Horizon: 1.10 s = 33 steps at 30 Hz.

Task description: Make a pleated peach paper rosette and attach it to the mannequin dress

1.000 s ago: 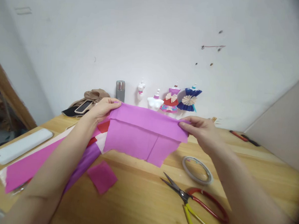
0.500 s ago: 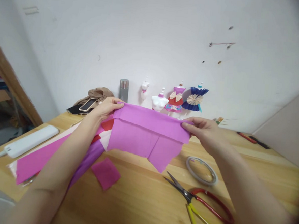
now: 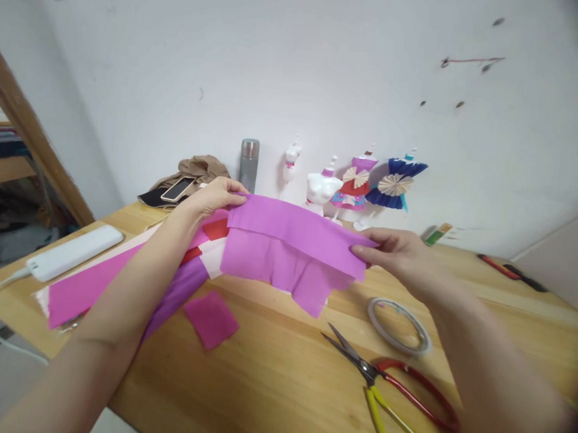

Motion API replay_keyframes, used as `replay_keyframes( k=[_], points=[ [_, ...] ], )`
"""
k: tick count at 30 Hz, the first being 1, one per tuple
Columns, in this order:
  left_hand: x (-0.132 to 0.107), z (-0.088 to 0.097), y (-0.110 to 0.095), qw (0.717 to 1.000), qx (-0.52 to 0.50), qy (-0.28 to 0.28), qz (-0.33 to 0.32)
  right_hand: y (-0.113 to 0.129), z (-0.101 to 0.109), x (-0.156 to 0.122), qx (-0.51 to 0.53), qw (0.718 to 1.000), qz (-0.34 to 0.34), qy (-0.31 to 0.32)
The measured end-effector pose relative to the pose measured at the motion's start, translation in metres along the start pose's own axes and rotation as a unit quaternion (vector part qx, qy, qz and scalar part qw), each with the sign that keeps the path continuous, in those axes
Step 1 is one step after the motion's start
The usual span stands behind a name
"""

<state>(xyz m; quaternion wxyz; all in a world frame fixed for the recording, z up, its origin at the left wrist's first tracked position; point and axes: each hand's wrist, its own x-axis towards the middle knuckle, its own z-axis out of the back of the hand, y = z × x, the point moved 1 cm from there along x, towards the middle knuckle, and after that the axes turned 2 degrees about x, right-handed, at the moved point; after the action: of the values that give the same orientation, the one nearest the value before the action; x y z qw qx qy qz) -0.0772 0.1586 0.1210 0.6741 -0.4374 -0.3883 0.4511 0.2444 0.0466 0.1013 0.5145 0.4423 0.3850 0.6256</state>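
Observation:
A sheet of orchid-purple crepe paper (image 3: 287,242) is stretched in the air above the table, its top edge folded over into a band. My left hand (image 3: 221,198) pinches the upper left corner between thumb and fingers. At the right end, my right hand (image 3: 389,249) grips the other corner the same way. The lower edge hangs loose and wavy, with one pointed flap. Below it lie a small magenta paper square (image 3: 211,319) and open scissors (image 3: 370,373) with one red and one yellow handle. A roll of tape (image 3: 423,345) rests under my right forearm.
White bust figures (image 3: 323,187), two in paper dresses (image 3: 393,184), stand along the wall beside a grey thermos (image 3: 248,165). Coloured paper strips (image 3: 93,283), a white power bank (image 3: 75,252), a phone (image 3: 178,189) and brown cloth (image 3: 201,169) are at left. A red-black tool (image 3: 511,272) lies far right.
The purple paper's lower part has lifted and become more rippled, and its folded band now bows. Both hands keep their corners. The camera view has shifted slightly.

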Motion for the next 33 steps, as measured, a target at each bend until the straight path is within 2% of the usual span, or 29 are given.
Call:
replay_keyframes(
  k=[3, 6, 8, 12, 17, 23, 28, 33],
  points=[
    [-0.001, 0.003, -0.001, 1.000, -0.005, 0.002, 0.006, 0.004, -0.004, -0.001, -0.006, 1.000, 0.006, 0.018],
    [-0.003, 0.006, -0.003, 0.999, -0.042, 0.020, 0.011, 0.006, -0.005, -0.002, 0.004, 1.000, 0.012, 0.005],
    [-0.004, 0.007, -0.004, 0.997, -0.083, 0.009, 0.002, 0.006, -0.004, -0.003, 0.026, 0.999, 0.026, -0.018],
    [-0.003, 0.005, -0.008, 0.990, -0.131, -0.046, -0.038, 0.005, -0.004, -0.003, 0.097, 0.991, 0.060, -0.076],
    [-0.002, 0.001, -0.009, 0.989, -0.101, -0.083, -0.068, 0.004, -0.009, -0.002, 0.163, 0.974, 0.051, -0.149],
    [0.002, -0.001, -0.002, 0.989, -0.098, -0.091, -0.070, -0.003, -0.009, 0.004, 0.177, 0.961, 0.058, -0.202],
    [0.003, 0.001, 0.002, 0.991, -0.107, -0.058, -0.062, -0.007, -0.009, 0.006, 0.181, 0.964, 0.040, -0.189],
    [-0.001, 0.006, 0.002, 0.991, -0.118, 0.053, -0.028, -0.009, -0.007, 0.007, 0.191, 0.963, 0.031, -0.187]
  ],
)
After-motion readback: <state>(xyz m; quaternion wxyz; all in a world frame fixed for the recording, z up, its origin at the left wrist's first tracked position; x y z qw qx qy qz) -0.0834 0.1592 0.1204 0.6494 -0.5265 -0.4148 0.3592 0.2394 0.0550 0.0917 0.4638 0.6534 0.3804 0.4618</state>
